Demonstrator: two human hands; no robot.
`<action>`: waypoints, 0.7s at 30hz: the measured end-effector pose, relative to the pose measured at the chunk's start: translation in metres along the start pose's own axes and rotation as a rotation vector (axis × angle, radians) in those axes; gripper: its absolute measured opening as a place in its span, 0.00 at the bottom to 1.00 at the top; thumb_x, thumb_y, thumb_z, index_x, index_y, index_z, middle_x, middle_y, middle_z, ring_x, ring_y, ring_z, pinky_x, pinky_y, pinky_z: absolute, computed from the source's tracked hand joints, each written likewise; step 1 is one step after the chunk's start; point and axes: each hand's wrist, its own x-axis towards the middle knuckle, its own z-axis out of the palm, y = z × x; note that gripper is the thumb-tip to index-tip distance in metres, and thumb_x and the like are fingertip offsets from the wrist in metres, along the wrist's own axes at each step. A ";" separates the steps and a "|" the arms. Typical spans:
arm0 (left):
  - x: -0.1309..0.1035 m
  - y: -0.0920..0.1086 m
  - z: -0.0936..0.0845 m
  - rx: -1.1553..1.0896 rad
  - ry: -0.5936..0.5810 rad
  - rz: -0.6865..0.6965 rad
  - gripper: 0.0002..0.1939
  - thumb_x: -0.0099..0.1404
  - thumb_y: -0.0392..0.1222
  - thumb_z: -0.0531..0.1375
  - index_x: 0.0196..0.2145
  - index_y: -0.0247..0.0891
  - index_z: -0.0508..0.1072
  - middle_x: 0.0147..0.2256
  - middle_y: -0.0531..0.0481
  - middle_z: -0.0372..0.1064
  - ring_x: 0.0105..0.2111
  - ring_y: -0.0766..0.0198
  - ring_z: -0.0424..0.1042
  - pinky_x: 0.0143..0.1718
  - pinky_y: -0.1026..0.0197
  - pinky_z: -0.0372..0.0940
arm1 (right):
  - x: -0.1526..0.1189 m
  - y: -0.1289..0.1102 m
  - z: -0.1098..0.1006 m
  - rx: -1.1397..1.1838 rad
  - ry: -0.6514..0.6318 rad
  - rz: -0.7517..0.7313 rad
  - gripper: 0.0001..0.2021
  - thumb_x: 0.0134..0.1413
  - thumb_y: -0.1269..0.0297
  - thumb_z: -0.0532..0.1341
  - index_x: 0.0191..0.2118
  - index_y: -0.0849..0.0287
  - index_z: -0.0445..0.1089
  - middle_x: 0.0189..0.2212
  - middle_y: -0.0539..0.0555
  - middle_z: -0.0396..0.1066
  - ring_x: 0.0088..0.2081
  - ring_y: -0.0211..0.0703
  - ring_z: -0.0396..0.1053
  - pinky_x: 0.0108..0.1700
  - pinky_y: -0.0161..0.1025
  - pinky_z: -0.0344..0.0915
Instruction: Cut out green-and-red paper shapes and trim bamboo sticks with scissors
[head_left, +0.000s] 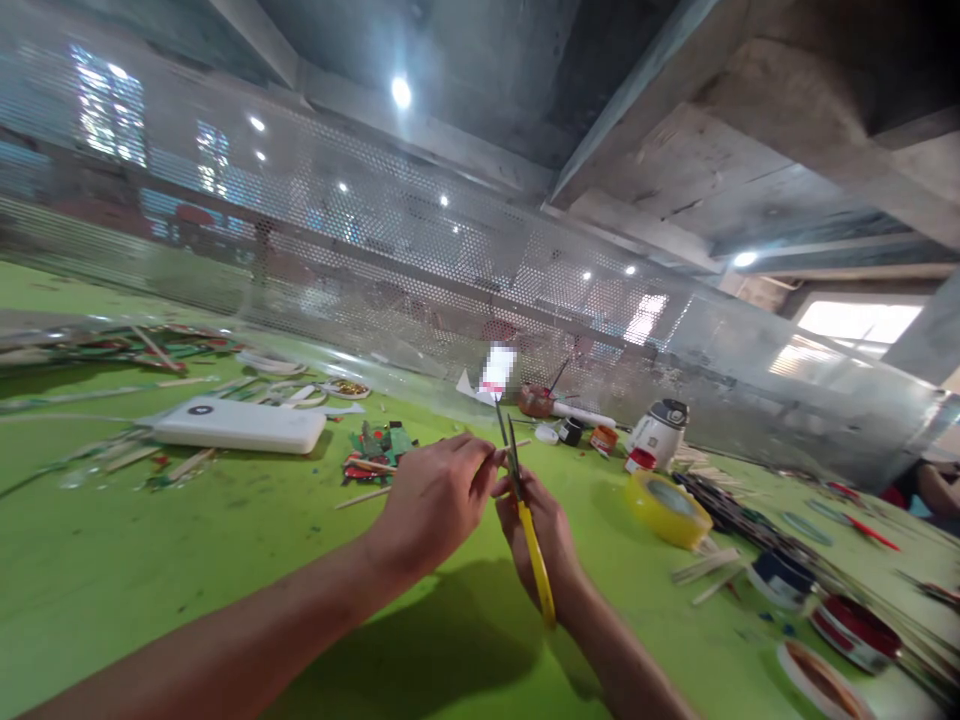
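Observation:
Scissors with yellow handles [534,555] are in my right hand [546,525], their dark blades pointing up and away and slightly apart. My left hand [439,500] is just to the left, thumb and fingers pinched together close to the blades. Whatever lies between those fingertips is too small to make out. Both hands are raised over the green table. Beyond my left hand lies a small pile of red and green cut pieces [375,447], with a thin stick [361,497] in front of it.
A white power bank [244,425] lies at left. Toward the right are a roll of yellow tape [670,508], a white bottle [657,434], paint jars [856,632] and loose wooden sticks [705,565]. A perforated screen [420,280] runs along the back. Another person's arm [939,487] shows at far right.

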 end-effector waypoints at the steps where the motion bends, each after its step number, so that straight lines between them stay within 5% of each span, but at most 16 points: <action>1: 0.000 0.001 0.000 0.009 -0.005 0.005 0.12 0.66 0.38 0.50 0.35 0.34 0.72 0.31 0.46 0.71 0.28 0.64 0.68 0.30 0.63 0.58 | 0.000 -0.001 -0.001 -0.007 -0.010 0.002 0.11 0.46 0.73 0.55 0.36 0.59 0.71 0.30 0.54 0.70 0.26 0.39 0.66 0.28 0.35 0.63; 12: 0.000 0.003 -0.001 0.057 -0.009 0.031 0.10 0.64 0.36 0.51 0.34 0.34 0.73 0.30 0.46 0.71 0.28 0.63 0.69 0.29 0.62 0.59 | 0.001 -0.004 -0.001 0.011 0.001 -0.053 0.12 0.43 0.74 0.56 0.36 0.59 0.71 0.28 0.53 0.69 0.25 0.38 0.65 0.27 0.34 0.63; 21: -0.001 0.005 0.001 0.099 -0.024 0.032 0.12 0.65 0.36 0.50 0.35 0.34 0.73 0.30 0.45 0.71 0.29 0.61 0.69 0.30 0.60 0.60 | -0.002 -0.013 -0.001 -0.070 0.000 -0.038 0.10 0.54 0.68 0.54 0.39 0.63 0.70 0.31 0.56 0.71 0.28 0.42 0.67 0.29 0.36 0.63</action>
